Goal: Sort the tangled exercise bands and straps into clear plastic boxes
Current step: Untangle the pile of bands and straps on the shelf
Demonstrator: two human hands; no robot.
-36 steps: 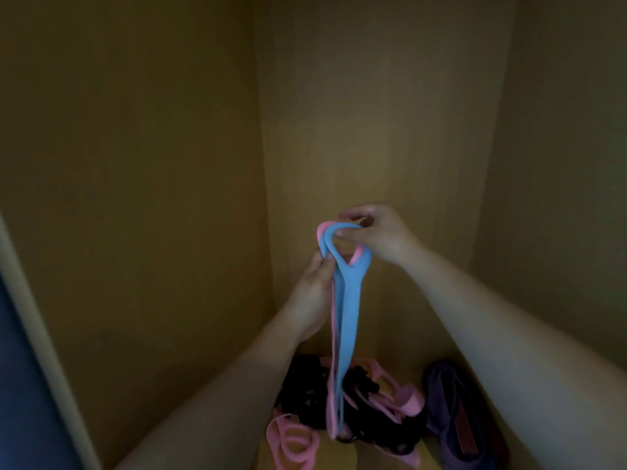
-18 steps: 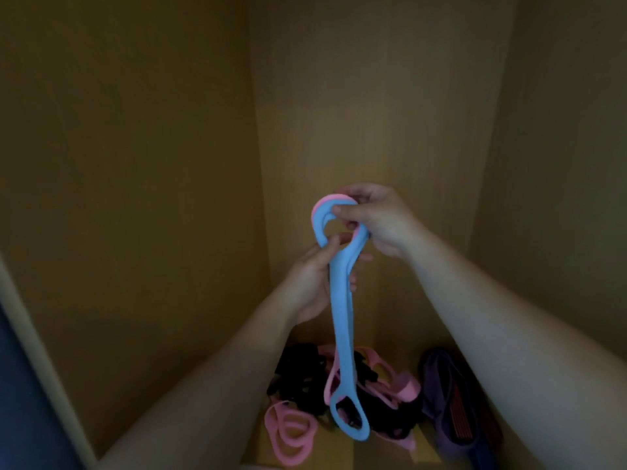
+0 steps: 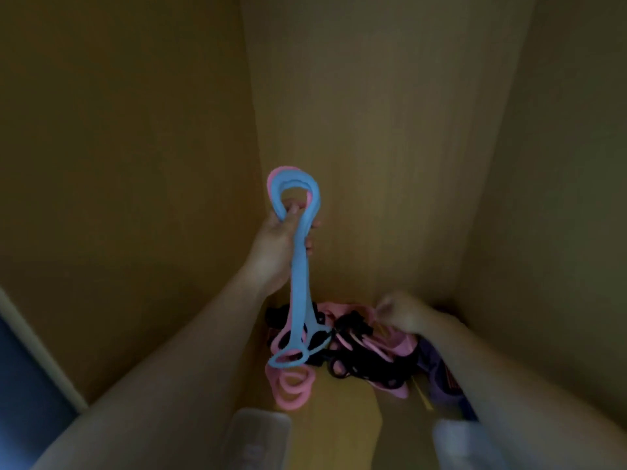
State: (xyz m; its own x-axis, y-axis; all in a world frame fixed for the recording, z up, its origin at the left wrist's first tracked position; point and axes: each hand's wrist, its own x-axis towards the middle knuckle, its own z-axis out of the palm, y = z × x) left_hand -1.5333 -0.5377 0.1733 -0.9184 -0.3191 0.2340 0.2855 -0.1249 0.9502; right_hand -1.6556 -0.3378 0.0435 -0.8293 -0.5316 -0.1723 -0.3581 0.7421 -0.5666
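- Your left hand (image 3: 281,239) is holding up a blue band (image 3: 300,266) by the neck just under its top loop, grip wrapped tight around it, with a pink band (image 3: 273,179) peeking out behind that loop.
- The blue band is hanging straight down, its lower loop dangling over the tangled pile (image 3: 349,340) of pink and black straps that is lying on the wooden cupboard floor (image 3: 342,422).
- A coiled pink loop (image 3: 291,390) is lying at the pile's near left edge, just below the blue band's lower end.
- A clear plastic box (image 3: 258,439) is showing at the bottom edge, between your two forearms; a second one (image 3: 464,442) is blurring in beside your right arm.
- Your right hand (image 3: 407,313) is reaching low at the pile's far right side, smeared by motion; you cannot tell whether its grip is wide, narrow or holding a strap.
- A purple item (image 3: 437,371) is lying beside the pile, partly under your right forearm.
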